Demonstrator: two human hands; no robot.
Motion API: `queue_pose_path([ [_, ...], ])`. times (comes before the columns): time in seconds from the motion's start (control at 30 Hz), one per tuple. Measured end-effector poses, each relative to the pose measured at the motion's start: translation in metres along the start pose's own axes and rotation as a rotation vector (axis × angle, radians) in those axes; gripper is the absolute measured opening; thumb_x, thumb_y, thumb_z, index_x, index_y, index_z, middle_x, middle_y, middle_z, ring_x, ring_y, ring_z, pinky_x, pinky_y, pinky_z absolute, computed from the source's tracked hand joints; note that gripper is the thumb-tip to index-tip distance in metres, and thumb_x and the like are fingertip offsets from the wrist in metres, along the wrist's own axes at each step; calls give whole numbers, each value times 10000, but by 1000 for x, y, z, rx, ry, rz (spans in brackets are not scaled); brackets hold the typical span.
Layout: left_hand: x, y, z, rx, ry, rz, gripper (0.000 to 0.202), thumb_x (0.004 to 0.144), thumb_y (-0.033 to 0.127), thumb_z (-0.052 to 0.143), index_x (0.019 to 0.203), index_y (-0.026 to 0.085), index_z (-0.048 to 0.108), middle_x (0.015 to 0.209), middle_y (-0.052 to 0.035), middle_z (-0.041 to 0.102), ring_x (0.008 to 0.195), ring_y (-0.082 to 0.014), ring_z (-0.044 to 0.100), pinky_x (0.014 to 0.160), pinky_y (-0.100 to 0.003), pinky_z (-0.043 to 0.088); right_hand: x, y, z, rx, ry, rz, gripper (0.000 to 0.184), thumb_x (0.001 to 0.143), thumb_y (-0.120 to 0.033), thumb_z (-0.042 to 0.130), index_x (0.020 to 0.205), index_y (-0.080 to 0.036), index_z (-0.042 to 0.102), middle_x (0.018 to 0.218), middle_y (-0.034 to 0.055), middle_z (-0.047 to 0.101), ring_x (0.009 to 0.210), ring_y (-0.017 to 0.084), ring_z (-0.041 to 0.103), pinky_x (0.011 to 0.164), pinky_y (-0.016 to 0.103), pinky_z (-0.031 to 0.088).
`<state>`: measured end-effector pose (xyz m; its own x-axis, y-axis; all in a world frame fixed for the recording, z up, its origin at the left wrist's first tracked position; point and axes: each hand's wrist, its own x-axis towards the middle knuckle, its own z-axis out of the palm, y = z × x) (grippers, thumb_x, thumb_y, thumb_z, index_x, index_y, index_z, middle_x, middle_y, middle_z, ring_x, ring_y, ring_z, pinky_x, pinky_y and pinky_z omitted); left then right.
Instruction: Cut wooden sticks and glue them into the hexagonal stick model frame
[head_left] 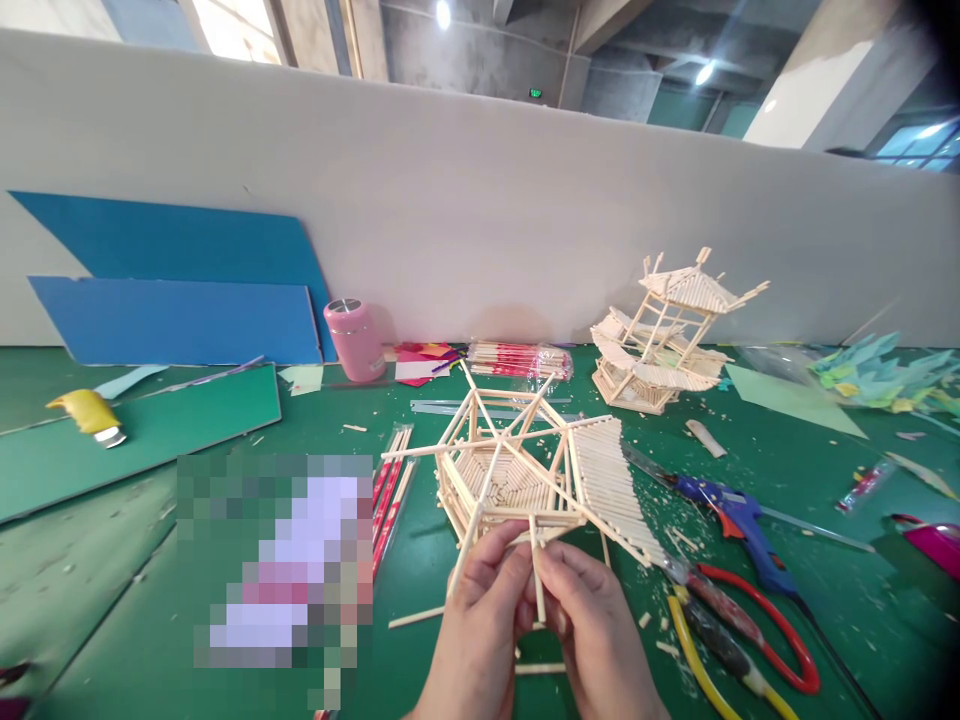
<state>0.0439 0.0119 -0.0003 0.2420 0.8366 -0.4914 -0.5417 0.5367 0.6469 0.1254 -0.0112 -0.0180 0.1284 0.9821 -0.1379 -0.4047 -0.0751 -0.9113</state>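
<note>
In front of me stands a six-sided pavilion model (499,435) built from wooden sticks. Long sticks cross at its top, and one roof panel (611,480) of close-set sticks fills its right side. At the near edge a short wooden stick (538,580) points toward me, its far end against the frame. My left hand (487,590) pinches this stick from the left, fingertips close under the model's edge. On the other side my right hand (581,595) has its thumb and fingers closed on the same stick. The fingers partly hide the stick's underside.
A blue glue gun (739,520) and pliers with red and yellow handles (731,620) lie to the right among stick scraps. Behind stands a second stick pavilion (667,340). A pink cup (355,340), packed sticks (517,360) and a green board (187,415) are farther back.
</note>
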Motion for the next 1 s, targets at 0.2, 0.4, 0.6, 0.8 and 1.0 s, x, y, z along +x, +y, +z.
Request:
queue_pose_path([
  [0.2,1,0,1,0,7,-8,290,577,287,745,820,154,658,510,30,557,470,-82,450,488,-200,338,-1,1,-1,-5,-5,-2,338,827,-326,517,529,-171,486,490,-31,453,495,99,344,493,248,229],
  [0.4,2,-2,0,7,-2,-9,284,587,285,740,823,153,654,523,25,571,479,-81,448,495,-199,333,-1,-1,-1,-16,-9,-6,348,824,-341,518,523,-171,473,489,-32,444,489,96,328,481,250,222],
  [0.6,1,-2,-1,5,-17,-7,287,604,282,733,842,148,646,544,21,583,478,-73,436,497,-198,329,-2,-2,-1,-38,2,2,349,827,-338,515,526,-169,471,488,-35,438,486,93,322,475,252,218],
  [0.8,0,-2,0,12,-10,5,274,625,272,718,860,153,642,558,16,593,489,-79,444,507,-203,339,-1,-2,1,-49,12,5,348,823,-343,516,524,-171,473,491,-32,447,493,98,337,484,256,230],
  [1.0,1,0,1,4,6,-18,271,599,282,733,828,160,654,515,34,551,485,-82,448,504,-201,341,-1,-2,-1,-57,9,0,349,826,-350,512,530,-172,469,490,-35,436,492,97,328,481,256,225],
])
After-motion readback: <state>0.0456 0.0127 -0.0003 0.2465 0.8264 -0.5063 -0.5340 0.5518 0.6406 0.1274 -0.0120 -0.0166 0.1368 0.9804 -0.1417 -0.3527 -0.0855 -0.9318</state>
